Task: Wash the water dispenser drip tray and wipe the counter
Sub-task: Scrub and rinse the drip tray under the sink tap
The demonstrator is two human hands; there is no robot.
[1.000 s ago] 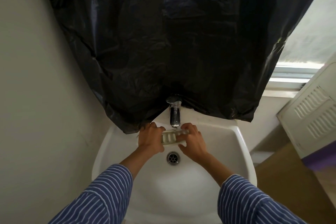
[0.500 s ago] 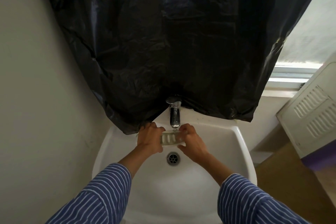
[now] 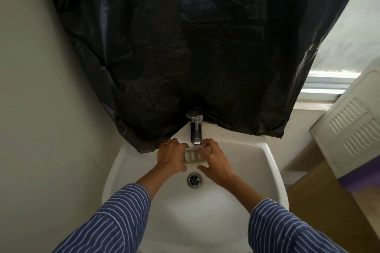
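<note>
The small pale slotted drip tray point(image 3: 194, 156) is held just under the spout of the chrome tap point(image 3: 195, 129), over the white basin point(image 3: 267, 162). My left hand point(image 3: 171, 158) grips its left end, fingers curled over the top. My right hand point(image 3: 218, 160) holds its right end, thumb low and fingers wrapped over the far edge. Water runs from the spout onto the tray. Most of the tray's ends are hidden by my fingers.
The drain point(image 3: 194, 179) lies just below my hands. A black plastic sheet point(image 3: 195, 47) hangs over the wall behind the tap and drapes onto the basin's left rim. A white vented panel point(image 3: 353, 131) leans at right above brown cardboard point(image 3: 329, 201). A window sill point(image 3: 320, 90) is behind it.
Both hands and the tray have shifted slightly left under the spout. My right hand has slid further over the tray's right end, covering more of it.
</note>
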